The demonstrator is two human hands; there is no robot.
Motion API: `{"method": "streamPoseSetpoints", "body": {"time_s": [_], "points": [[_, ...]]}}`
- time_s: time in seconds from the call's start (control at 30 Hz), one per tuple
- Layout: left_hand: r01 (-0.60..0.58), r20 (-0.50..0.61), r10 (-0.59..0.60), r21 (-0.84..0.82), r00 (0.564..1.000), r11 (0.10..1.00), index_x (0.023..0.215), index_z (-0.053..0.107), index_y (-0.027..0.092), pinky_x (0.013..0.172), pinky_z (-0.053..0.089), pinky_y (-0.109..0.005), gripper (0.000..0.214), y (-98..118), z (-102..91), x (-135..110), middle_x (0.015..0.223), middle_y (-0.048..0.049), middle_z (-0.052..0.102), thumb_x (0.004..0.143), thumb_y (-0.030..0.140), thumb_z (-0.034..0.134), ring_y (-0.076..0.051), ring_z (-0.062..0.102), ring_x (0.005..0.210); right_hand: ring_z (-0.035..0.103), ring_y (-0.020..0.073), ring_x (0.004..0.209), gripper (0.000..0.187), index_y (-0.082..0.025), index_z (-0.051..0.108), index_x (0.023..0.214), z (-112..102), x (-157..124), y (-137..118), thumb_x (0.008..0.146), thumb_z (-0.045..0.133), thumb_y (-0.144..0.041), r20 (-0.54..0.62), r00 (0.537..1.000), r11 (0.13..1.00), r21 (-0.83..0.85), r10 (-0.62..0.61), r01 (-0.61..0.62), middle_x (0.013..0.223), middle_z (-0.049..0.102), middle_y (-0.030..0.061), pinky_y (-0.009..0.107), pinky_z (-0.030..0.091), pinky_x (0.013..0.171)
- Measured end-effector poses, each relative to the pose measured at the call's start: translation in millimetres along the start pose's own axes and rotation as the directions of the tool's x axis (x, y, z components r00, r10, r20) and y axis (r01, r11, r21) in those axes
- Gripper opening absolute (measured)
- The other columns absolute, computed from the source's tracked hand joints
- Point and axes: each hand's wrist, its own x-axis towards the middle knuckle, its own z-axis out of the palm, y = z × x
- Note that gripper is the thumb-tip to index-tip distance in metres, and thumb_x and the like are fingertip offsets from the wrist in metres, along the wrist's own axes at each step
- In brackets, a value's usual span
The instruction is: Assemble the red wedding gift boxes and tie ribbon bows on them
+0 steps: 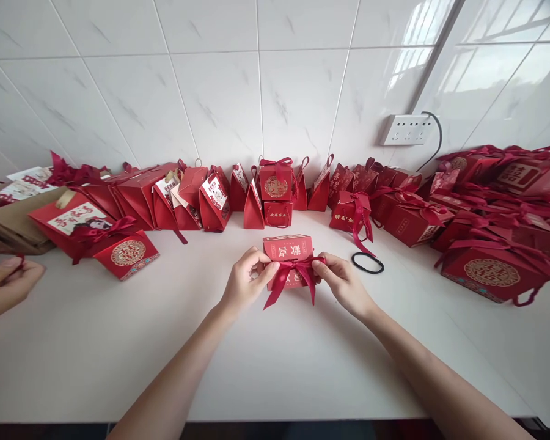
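A small red gift box (288, 247) with pale printed characters lies on the white table in front of me. Across it runs a dark red ribbon (282, 283) tied in a bow, its two tails hanging toward me. My left hand (248, 275) pinches the bow's left loop between thumb and fingers. On the other side, my right hand (343, 278) pinches the right loop, fingers close against the box's edge. The knot sits midway between both hands, over the box.
Along the tiled wall stand several red boxes and bags (135, 195). More ribboned boxes (490, 272) are heaped at the right. A black hair tie (367, 263) lies right of my right hand. Another person's hand (9, 284) reaches in at far left. A power socket (406, 130) is on the wall.
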Motion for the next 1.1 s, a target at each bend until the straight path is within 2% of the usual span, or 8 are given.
{"method": "streamPoseSetpoints", "body": {"time_s": [0.23,0.33,0.43,0.57,0.7,0.83,0.93,1.1], "points": [[-0.045,-0.005,0.045,0.016,0.999,0.999,0.065,0.049,0.019,0.052,0.037,-0.022,0.023,0.8,1.7,-1.7,0.064,0.0033,0.043,0.081,0.033,0.057,-0.009,0.042,0.056,0.046,0.0156,0.071,0.038,-0.020,0.040,0.063,-1.4,0.2,1.6,0.088,0.045,-0.048,-0.111,0.988,0.976,-0.202,-0.110,0.086,0.074,0.045,0.0020,0.029,0.040,0.063],[-0.083,0.005,0.083,0.039,0.997,0.996,0.063,0.049,0.019,0.053,0.038,-0.021,0.022,1.9,1.5,-1.9,0.063,0.0038,0.045,0.077,0.029,0.062,-0.009,0.043,0.055,0.049,0.0184,0.083,0.033,-0.020,0.044,0.066,-1.5,1.9,4.7,0.087,0.047,-0.045,-0.133,0.974,0.960,-0.237,-0.183,0.148,0.083,0.047,0.0045,0.032,0.044,0.074],[-0.100,0.007,0.100,0.048,0.995,0.994,0.061,0.049,0.019,0.052,0.037,-0.021,0.024,2.8,1.2,-1.7,0.061,0.0032,0.046,0.078,0.030,0.062,-0.009,0.043,0.055,0.051,0.0206,0.097,0.030,-0.020,0.047,0.070,-1.2,3.1,7.7,0.086,0.051,-0.046,-0.146,0.965,0.965,-0.180,-0.216,0.189,0.098,0.050,0.0072,0.037,0.046,0.086],[-0.085,-0.040,0.087,0.061,0.995,0.994,0.057,0.046,0.019,0.052,0.039,-0.022,0.028,3.3,1.2,-1.7,0.061,0.0024,0.046,0.080,0.031,0.058,-0.009,0.043,0.055,0.054,0.0212,0.107,0.031,-0.020,0.048,0.075,0.0,2.3,6.5,0.086,0.053,-0.048,-0.104,0.980,0.986,-0.001,-0.169,0.169,0.115,0.053,0.0095,0.036,0.049,0.087],[-0.040,-0.082,0.044,0.055,0.996,0.998,0.062,0.048,0.020,0.055,0.040,-0.023,0.023,2.7,1.6,-2.5,0.059,0.0041,0.045,0.079,0.031,0.059,-0.010,0.044,0.055,0.060,0.0202,0.098,0.033,-0.019,0.048,0.073,0.5,1.5,2.6,0.086,0.055,-0.049,-0.081,0.990,0.990,0.072,-0.116,0.122,0.117,0.057,0.0101,0.034,0.053,0.078],[0.037,-0.082,-0.036,0.019,0.996,0.999,0.074,0.052,0.020,0.056,0.041,-0.022,0.016,-0.3,2.6,-3.1,0.058,0.0052,0.045,0.079,0.034,0.060,-0.010,0.046,0.056,0.062,0.0190,0.092,0.035,-0.019,0.049,0.072,-0.1,2.8,1.9,0.083,0.057,-0.051,-0.111,0.990,0.994,0.058,-0.090,0.097,0.116,0.060,0.0097,0.032,0.054,0.073],[0.083,-0.119,-0.089,-0.054,0.989,0.995,0.085,0.048,0.021,0.058,0.043,-0.023,0.021,-2.8,3.0,-2.7,0.060,0.0061,0.047,0.077,0.034,0.062,-0.010,0.050,0.057,0.063,0.0169,0.082,0.036,-0.019,0.051,0.071,-0.8,4.0,2.5,0.081,0.059,-0.052,-0.131,0.989,0.996,0.050,-0.073,0.080,0.113,0.064,0.0095,0.031,0.054,0.068],[0.137,-0.082,-0.137,0.002,0.987,0.991,0.062,0.038,0.020,0.056,0.040,-0.022,0.031,-1.2,1.9,-1.8,0.058,0.0046,0.043,0.079,0.037,0.059,-0.010,0.045,0.056,0.061,0.0146,0.074,0.035,-0.019,0.053,0.070,-1.0,3.5,0.8,0.080,0.060,-0.052,-0.140,0.988,0.997,0.049,-0.058,0.066,0.113,0.064,0.0093,0.031,0.053,0.065]]}}
